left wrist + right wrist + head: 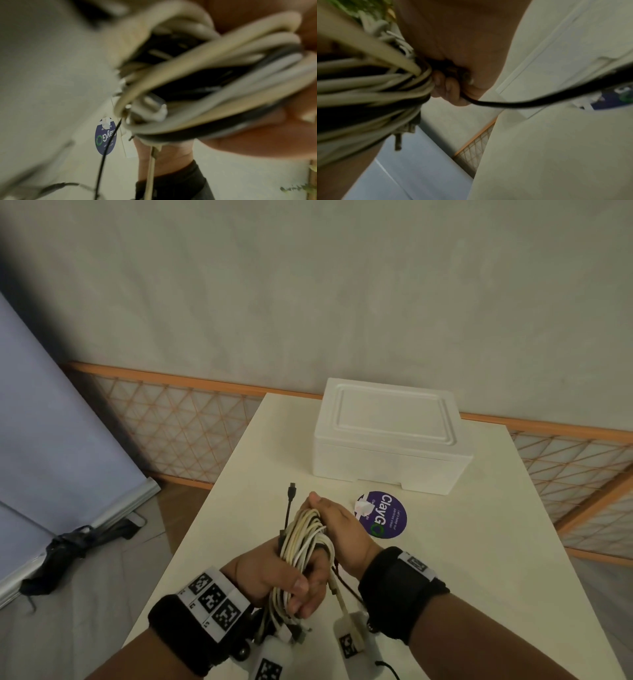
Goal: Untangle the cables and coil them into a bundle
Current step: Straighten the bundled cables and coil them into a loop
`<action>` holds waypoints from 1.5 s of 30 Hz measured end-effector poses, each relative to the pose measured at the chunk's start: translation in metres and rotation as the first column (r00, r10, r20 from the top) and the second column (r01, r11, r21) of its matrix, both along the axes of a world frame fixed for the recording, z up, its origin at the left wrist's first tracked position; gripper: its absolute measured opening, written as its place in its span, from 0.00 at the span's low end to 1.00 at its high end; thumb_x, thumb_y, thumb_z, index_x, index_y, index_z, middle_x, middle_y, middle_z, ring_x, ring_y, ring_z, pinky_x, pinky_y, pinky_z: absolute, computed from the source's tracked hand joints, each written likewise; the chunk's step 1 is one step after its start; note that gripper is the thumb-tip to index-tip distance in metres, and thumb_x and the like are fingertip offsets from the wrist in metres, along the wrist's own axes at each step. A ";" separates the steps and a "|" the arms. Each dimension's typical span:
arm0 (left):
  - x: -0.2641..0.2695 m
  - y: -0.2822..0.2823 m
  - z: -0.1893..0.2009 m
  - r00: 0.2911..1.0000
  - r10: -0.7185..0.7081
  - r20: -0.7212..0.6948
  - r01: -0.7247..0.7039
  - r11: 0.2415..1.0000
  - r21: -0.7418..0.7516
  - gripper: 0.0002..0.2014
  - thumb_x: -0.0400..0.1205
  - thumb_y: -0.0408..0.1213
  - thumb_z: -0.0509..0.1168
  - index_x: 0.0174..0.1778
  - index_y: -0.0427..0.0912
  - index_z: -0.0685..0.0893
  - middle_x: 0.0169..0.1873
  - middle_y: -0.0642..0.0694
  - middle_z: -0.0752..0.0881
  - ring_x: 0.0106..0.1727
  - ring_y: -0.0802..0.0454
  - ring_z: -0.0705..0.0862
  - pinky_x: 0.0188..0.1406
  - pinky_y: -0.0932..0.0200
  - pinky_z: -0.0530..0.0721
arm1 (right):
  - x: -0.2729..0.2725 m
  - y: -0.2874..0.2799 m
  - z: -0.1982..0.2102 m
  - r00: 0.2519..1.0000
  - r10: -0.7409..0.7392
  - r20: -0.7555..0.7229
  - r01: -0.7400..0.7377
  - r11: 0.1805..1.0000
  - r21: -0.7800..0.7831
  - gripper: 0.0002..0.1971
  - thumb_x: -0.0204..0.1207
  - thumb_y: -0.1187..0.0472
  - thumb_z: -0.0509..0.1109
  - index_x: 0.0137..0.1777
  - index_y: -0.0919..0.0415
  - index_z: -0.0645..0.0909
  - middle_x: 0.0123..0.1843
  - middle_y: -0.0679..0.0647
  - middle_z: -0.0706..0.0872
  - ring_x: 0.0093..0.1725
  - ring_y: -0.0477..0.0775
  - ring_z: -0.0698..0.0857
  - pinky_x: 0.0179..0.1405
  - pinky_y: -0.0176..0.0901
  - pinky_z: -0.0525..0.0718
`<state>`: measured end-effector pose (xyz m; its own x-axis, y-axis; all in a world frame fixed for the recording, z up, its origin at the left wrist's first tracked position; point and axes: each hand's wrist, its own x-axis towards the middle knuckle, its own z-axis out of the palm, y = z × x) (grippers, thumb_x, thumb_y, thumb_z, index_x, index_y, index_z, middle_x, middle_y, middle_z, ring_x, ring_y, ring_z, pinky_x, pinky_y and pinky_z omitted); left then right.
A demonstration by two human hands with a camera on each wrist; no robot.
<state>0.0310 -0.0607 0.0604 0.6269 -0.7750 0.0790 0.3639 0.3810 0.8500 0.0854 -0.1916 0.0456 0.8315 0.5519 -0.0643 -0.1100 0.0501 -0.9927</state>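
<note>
A coil of white, beige and black cables [305,537] hangs above the cream table [479,559], held between both hands. My left hand [296,582] grips the coil's lower end, fingers wrapped round the strands [214,83]. At the coil's top, my right hand [334,517] has its fingers [452,88] curled round the gathered strands [368,86], and a black cable [513,104] runs out from between them. A loose black cable end with a plug [292,491] sticks up to the left of the right hand. Both wrist views are blurred.
A closed white foam box [390,440] stands at the back of the table. A round purple sticker [383,515] lies just right of the hands. The table's left edge runs close beside my left arm. An orange lattice fence [171,422] lines the wall.
</note>
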 end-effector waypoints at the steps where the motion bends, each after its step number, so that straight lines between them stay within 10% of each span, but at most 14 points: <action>1: 0.000 -0.001 0.000 1.000 0.009 0.007 -0.009 1.000 -0.015 0.07 0.74 0.35 0.72 0.40 0.36 0.81 0.26 0.49 0.86 0.31 0.52 0.84 0.33 0.62 0.80 | 0.000 0.001 -0.001 0.999 -0.006 -0.031 0.007 1.000 0.017 0.27 0.77 0.38 0.57 0.42 0.66 0.80 0.40 0.63 0.79 0.42 0.57 0.77 0.54 0.55 0.77; 8: 0.000 -0.005 0.003 0.999 0.054 -0.008 -0.054 0.988 -0.142 0.07 0.75 0.34 0.71 0.42 0.36 0.81 0.28 0.49 0.87 0.33 0.53 0.85 0.34 0.62 0.81 | 0.002 -0.002 -0.002 0.991 0.065 -0.116 -0.064 0.998 0.007 0.36 0.72 0.26 0.58 0.41 0.65 0.76 0.41 0.60 0.77 0.46 0.57 0.75 0.59 0.60 0.73; 12: -0.001 -0.009 -0.003 0.981 0.131 -0.145 -0.169 0.942 -0.291 0.05 0.76 0.31 0.65 0.45 0.33 0.80 0.28 0.46 0.87 0.36 0.50 0.84 0.40 0.60 0.81 | -0.002 -0.003 -0.007 0.989 0.011 -0.146 -0.015 1.000 -0.026 0.34 0.82 0.36 0.48 0.56 0.66 0.83 0.50 0.58 0.88 0.55 0.55 0.85 0.66 0.51 0.78; 16: 0.001 -0.011 -0.003 0.922 0.282 -0.267 -0.350 0.901 -0.257 0.07 0.73 0.33 0.69 0.43 0.33 0.83 0.27 0.44 0.86 0.37 0.49 0.84 0.41 0.58 0.83 | -0.005 -0.004 -0.022 0.931 0.044 -0.363 -0.048 0.999 0.000 0.22 0.86 0.46 0.51 0.50 0.59 0.83 0.38 0.51 0.88 0.37 0.44 0.87 0.40 0.35 0.84; 19: 0.006 -0.010 0.006 0.764 0.517 -0.387 -0.578 0.815 -0.052 0.14 0.53 0.33 0.79 0.30 0.35 0.84 0.19 0.44 0.79 0.28 0.48 0.82 0.31 0.60 0.84 | -0.021 -0.013 -0.044 0.991 0.132 0.021 -0.103 0.858 -0.504 0.11 0.84 0.65 0.58 0.60 0.57 0.79 0.51 0.60 0.85 0.48 0.53 0.86 0.46 0.37 0.82; 22: 0.013 -0.010 0.007 0.641 0.667 -0.380 -0.675 0.726 0.136 0.09 0.55 0.31 0.73 0.28 0.37 0.82 0.19 0.43 0.78 0.27 0.49 0.80 0.34 0.60 0.84 | -0.043 -0.024 -0.054 0.871 0.368 0.325 -0.038 0.711 -0.703 0.16 0.78 0.56 0.61 0.64 0.56 0.77 0.57 0.60 0.85 0.57 0.63 0.83 0.57 0.54 0.82; 31: 0.012 -0.006 -0.018 0.449 0.872 -0.196 -0.770 0.489 0.410 0.10 0.79 0.20 0.62 0.32 0.33 0.81 0.23 0.39 0.84 0.30 0.47 0.86 0.42 0.55 0.84 | -0.038 -0.032 -0.011 0.502 0.726 0.470 0.202 0.430 -0.880 0.13 0.81 0.61 0.54 0.53 0.61 0.80 0.45 0.60 0.84 0.44 0.66 0.83 0.36 0.51 0.79; 37: 0.004 -0.007 -0.021 0.584 0.812 -0.009 -0.701 0.509 0.500 0.08 0.63 0.31 0.69 0.32 0.31 0.80 0.26 0.35 0.81 0.30 0.43 0.80 0.35 0.52 0.78 | -0.038 -0.033 0.016 0.220 0.850 0.480 0.320 0.402 -0.858 0.09 0.64 0.54 0.78 0.29 0.51 0.80 0.23 0.46 0.77 0.18 0.50 0.77 0.15 0.34 0.65; 41: -0.004 -0.013 -0.015 0.710 0.684 0.165 -0.658 0.562 0.501 0.03 0.64 0.31 0.69 0.25 0.40 0.83 0.22 0.45 0.81 0.26 0.52 0.79 0.31 0.58 0.77 | -0.030 -0.028 0.055 0.278 0.769 0.575 0.321 0.490 -0.811 0.06 0.71 0.50 0.72 0.38 0.51 0.86 0.34 0.46 0.84 0.32 0.49 0.84 0.26 0.39 0.74; 45: -0.010 -0.014 -0.014 0.778 0.626 0.052 -0.563 0.658 0.500 0.06 0.71 0.31 0.68 0.35 0.29 0.86 0.25 0.37 0.82 0.29 0.45 0.82 0.36 0.54 0.82 | -0.014 -0.038 0.068 0.462 0.653 0.600 0.113 0.628 -0.770 0.08 0.73 0.50 0.69 0.45 0.48 0.89 0.42 0.46 0.87 0.44 0.46 0.84 0.45 0.49 0.82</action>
